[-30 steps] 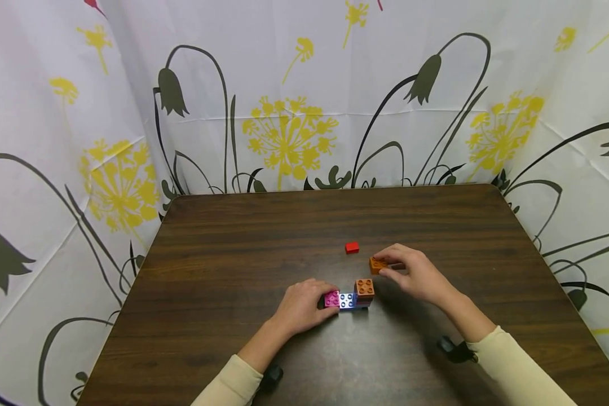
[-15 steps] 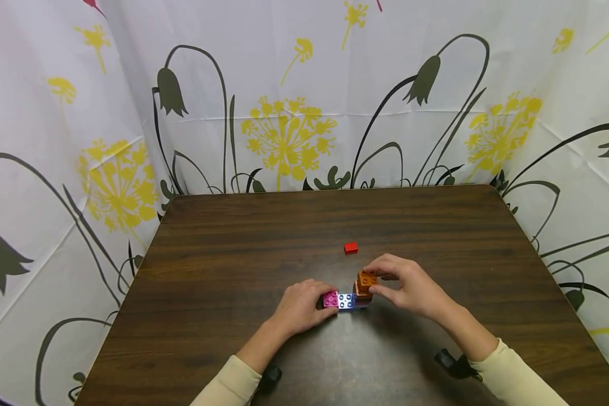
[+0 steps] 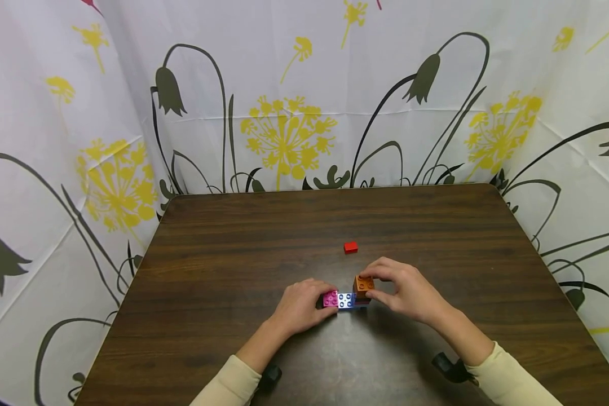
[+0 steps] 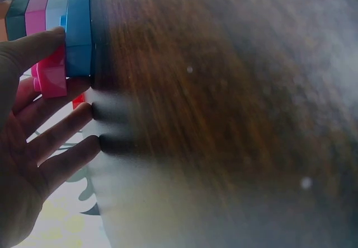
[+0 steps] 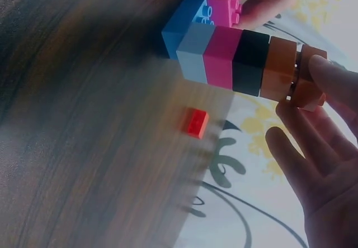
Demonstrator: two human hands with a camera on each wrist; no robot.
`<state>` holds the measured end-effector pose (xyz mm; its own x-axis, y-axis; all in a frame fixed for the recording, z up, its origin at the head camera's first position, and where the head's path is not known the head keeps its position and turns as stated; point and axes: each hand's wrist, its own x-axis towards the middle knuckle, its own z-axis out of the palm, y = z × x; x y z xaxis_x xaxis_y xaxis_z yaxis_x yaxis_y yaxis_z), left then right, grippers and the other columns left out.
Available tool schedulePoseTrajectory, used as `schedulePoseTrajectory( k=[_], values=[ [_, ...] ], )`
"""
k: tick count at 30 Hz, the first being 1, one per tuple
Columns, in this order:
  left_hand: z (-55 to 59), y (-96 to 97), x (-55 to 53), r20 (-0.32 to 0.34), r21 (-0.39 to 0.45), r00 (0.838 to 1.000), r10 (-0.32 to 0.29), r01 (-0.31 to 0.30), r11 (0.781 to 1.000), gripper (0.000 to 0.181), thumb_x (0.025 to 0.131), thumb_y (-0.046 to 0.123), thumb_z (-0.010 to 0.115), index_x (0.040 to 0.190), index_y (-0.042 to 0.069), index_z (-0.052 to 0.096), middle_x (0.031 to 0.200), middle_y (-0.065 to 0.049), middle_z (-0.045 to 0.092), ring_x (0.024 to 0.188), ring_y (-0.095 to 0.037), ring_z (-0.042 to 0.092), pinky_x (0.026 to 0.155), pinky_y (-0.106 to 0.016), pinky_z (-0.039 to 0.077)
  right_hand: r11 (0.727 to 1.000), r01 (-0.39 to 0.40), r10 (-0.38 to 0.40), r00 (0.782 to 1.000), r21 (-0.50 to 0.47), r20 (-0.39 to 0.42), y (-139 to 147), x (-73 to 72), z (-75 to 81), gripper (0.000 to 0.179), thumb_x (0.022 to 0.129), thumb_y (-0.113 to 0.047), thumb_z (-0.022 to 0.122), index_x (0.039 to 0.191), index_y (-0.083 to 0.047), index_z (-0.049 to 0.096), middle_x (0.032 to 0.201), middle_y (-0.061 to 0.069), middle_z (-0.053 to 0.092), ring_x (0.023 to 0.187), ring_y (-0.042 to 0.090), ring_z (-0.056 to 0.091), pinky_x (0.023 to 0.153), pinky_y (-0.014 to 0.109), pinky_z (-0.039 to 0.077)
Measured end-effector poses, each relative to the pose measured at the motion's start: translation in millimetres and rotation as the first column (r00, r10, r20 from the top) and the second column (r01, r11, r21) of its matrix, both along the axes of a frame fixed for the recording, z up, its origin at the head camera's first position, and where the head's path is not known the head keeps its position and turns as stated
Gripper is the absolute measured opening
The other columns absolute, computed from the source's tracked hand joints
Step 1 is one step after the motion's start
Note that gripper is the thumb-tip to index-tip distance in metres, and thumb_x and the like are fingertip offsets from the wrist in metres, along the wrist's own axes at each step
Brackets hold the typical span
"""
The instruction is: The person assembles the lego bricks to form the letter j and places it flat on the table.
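A long blue brick (image 5: pixel 180 24) lies on the table, with a pink brick (image 3: pixel 330 299) on its left end. My left hand (image 3: pixel 299 304) holds that pink brick between thumb and fingers. From the blue brick's right end rises a tower: a pale grey-blue brick (image 5: pixel 196 49), a second pink one (image 5: pixel 222 57), a dark one (image 5: pixel 250 63), then an orange one (image 5: pixel 278 66). My right hand (image 3: pixel 411 290) pinches another orange brick (image 5: pixel 309 80) at the very top. In the right wrist view, a narrow gap with studs shows between the two orange bricks.
A small red brick (image 3: pixel 351 247) lies alone on the dark wooden table (image 3: pixel 233 237), behind the tower. A white curtain (image 3: pixel 294 67) with printed flowers hangs along the table's far edge and both sides.
My right hand has carried the orange brick leftward and toward me from behind the tower, then down onto its top. My left hand stays on the pink brick.
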<state>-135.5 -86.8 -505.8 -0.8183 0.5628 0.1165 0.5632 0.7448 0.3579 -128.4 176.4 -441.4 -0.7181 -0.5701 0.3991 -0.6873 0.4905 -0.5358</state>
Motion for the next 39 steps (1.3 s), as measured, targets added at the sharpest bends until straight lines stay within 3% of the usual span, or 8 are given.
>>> schedulePoseTrajectory(
  k=[4,11,20,32,39],
  values=[
    [-0.1,0.1,0.2,-0.005,0.0,1.0,-0.003,0.003,1.0,0.037,0.084,0.045,0.075,0.113,0.022,0.073,0.107,0.007,0.071,0.097,-0.011,0.063,0.076,-0.037,0.052,1.0,0.008,-0.008,1.0,0.016,-0.017,-0.8,1.0,-0.2,0.034,0.078,-0.01,0.084,0.11,-0.013,0.072,0.107,-0.01,0.063,0.093,0.007,0.062,0.073,0.033,0.054],
    [0.0,0.4,0.1,-0.013,0.005,1.0,-0.005,0.005,1.0,0.037,0.084,0.044,0.075,0.113,0.021,0.073,0.107,0.006,0.071,0.096,-0.012,0.063,0.076,-0.037,0.052,0.998,0.035,-0.034,0.999,0.051,-0.005,-2.5,1.9,2.7,0.034,0.077,-0.012,0.085,0.109,-0.015,0.074,0.1,-0.011,0.062,0.078,0.004,0.055,0.058,0.021,0.045],
    [-1.4,0.4,-0.2,-0.024,0.01,1.0,-0.009,0.009,1.0,0.037,0.084,0.044,0.076,0.113,0.021,0.073,0.106,0.007,0.071,0.096,-0.011,0.063,0.076,-0.037,0.052,0.994,0.062,-0.064,0.998,0.088,0.024,-3.2,1.8,4.4,0.034,0.076,-0.013,0.086,0.107,-0.018,0.075,0.094,-0.013,0.06,0.064,0.002,0.047,0.049,0.02,0.04],
    [-0.6,0.8,-0.7,-0.011,0.002,1.0,-0.012,0.012,1.0,0.038,0.084,0.046,0.074,0.114,0.021,0.072,0.107,0.007,0.071,0.097,-0.011,0.063,0.078,-0.037,0.052,0.983,0.126,-0.135,0.989,0.137,0.059,-7.2,3.0,7.4,0.032,0.075,-0.014,0.086,0.104,-0.022,0.076,0.091,-0.016,0.058,0.058,0.001,0.044,0.048,0.021,0.039],
    [-1.2,1.0,-0.1,-0.012,0.001,1.0,-0.016,0.016,1.0,0.039,0.084,0.045,0.075,0.114,0.021,0.073,0.107,0.006,0.071,0.096,-0.011,0.063,0.077,-0.037,0.052,0.98,0.149,-0.155,0.987,0.135,0.037,-6.3,5.2,4.3,0.032,0.076,-0.016,0.086,0.105,-0.023,0.075,0.097,-0.017,0.065,0.075,0.003,0.059,0.059,0.026,0.048]
  ],
)
